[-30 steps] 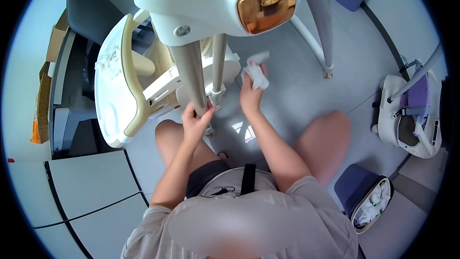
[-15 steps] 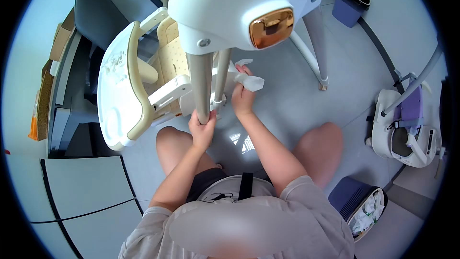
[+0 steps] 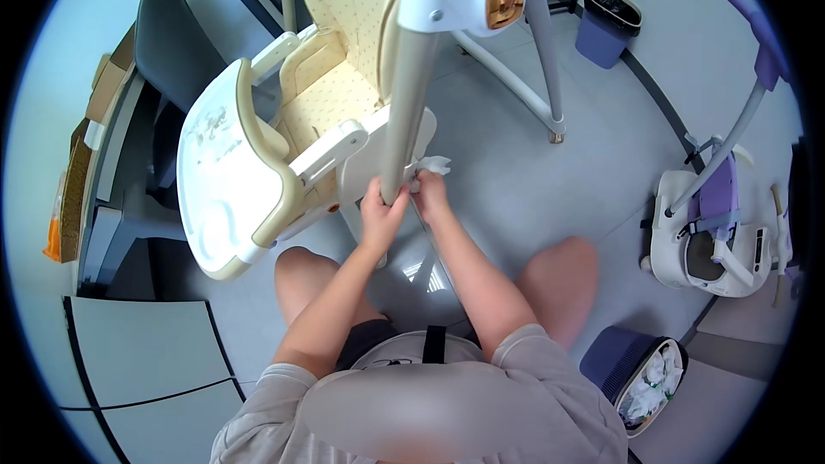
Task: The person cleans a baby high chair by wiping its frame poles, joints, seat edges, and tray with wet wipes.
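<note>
A cream high chair (image 3: pixel 331 90) with a white tray (image 3: pixel 215 163) stands ahead and to the left, its metal leg tube (image 3: pixel 407 112) pointing down toward me. My left hand (image 3: pixel 383 210) is wrapped round the lower end of that tube. Just to its right, my right hand (image 3: pixel 429 196) is closed on a white wipe (image 3: pixel 434 165), which sticks out above the fingers close to the tube. The fingertips of both hands are partly hidden.
A dark chair (image 3: pixel 176 43) is at the upper left. On the right are a white and purple child's ride-on (image 3: pixel 670 245), a bin with white waste (image 3: pixel 614 365) and another blue bin (image 3: pixel 601 39). White cabinets (image 3: pixel 142 344) lie lower left.
The high chair's seat has come into fuller view, and its white housing sits higher and smaller. My right hand has moved down and left with the wipe, close beside my left hand on the tube.
</note>
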`<state>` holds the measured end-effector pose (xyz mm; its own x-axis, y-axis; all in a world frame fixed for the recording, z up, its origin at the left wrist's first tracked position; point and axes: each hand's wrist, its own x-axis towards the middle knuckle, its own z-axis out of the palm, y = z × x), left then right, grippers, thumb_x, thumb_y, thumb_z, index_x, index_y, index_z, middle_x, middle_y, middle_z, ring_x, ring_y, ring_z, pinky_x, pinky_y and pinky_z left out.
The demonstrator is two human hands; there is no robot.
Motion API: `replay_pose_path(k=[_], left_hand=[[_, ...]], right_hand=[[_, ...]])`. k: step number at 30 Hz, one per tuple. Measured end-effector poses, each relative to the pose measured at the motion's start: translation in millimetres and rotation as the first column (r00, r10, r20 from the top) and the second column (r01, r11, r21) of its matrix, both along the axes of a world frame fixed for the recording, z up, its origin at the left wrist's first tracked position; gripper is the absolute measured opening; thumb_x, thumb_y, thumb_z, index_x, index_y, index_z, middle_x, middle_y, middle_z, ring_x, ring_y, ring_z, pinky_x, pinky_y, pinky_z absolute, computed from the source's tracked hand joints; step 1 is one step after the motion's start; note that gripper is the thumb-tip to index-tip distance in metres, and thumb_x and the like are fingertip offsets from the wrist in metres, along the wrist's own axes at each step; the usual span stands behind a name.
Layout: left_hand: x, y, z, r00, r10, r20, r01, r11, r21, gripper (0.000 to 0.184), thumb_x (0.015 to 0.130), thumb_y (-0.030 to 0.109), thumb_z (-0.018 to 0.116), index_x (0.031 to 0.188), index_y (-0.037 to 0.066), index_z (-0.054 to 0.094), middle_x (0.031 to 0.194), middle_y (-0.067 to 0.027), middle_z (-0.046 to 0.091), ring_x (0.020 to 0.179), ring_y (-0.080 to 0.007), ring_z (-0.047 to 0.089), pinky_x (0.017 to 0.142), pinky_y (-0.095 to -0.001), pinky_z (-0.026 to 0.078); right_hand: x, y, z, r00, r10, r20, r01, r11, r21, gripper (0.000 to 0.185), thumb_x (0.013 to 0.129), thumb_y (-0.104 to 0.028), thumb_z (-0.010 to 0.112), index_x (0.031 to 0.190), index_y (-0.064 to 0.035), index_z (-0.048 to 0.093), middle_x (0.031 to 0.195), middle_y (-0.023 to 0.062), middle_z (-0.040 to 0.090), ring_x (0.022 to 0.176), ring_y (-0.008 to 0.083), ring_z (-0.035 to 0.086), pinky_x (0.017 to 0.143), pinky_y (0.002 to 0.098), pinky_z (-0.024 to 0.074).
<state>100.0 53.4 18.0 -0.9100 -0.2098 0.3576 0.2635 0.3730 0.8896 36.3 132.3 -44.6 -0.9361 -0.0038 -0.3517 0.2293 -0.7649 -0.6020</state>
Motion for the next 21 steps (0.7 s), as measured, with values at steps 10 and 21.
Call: replay_pose_path(k=[10, 21], left_hand=[[22, 1, -8, 0.993, -0.113, 0.017, 0.113, 0.958, -0.263, 0.078, 0.083, 0.004, 0.064, 0.148, 0.000, 0.021, 0.140, -0.0240, 0.041, 0.128, -0.0363, 0.045, 0.106, -0.0383, 0.036], [61, -57, -48, 0.913, -0.334, 0.233, 0.275, 0.928, 0.253, 0.071, 0.081, -0.010, 0.046, 0.149, -0.004, 0.025, 0.153, -0.0188, 0.032, 0.140, -0.0294, 0.037, 0.114, -0.0344, 0.027]], right_hand=[[-15, 25, 58, 0.765, -0.164, -0.623, 0.551, 0.667, 0.502, 0.035, 0.089, 0.001, 0.051, 0.123, 0.0055, 0.056, 0.110, 0.0135, 0.063, 0.094, 0.0221, 0.061, 0.083, 0.0304, 0.0476], [48, 29, 44, 0.913, -0.118, -0.390, 0.319, 0.803, 0.503, 0.035, 0.091, -0.009, 0.057, 0.125, -0.0002, 0.055, 0.109, 0.0092, 0.062, 0.097, 0.0240, 0.061, 0.087, 0.0324, 0.0472]])
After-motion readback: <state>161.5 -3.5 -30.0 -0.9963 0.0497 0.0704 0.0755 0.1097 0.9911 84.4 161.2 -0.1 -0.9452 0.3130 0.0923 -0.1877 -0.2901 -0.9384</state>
